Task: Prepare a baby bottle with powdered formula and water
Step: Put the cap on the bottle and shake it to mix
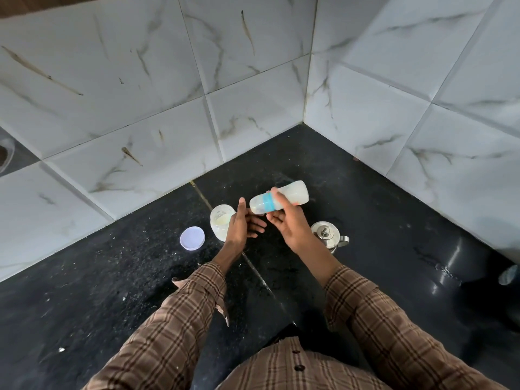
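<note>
My right hand (pixel 289 223) grips a baby bottle (pixel 292 194) with a blue collar and a clear cap, full of milky white liquid. The bottle lies almost sideways in the air above the black counter (pixel 112 277), cap end pointing left. My left hand (pixel 242 225) hangs just left of the cap with straight fingers, holding nothing. Behind the left hand stands an open white jar of formula powder (pixel 221 219). Its round white lid (pixel 192 238) lies flat on the counter to the left.
A small steel kettle with a lid and handle (pixel 327 236) stands right of my right hand. White marble tiled walls (pixel 253 108) meet in a corner behind the counter. A dark rounded object (pixel 484 266) sits at the far right.
</note>
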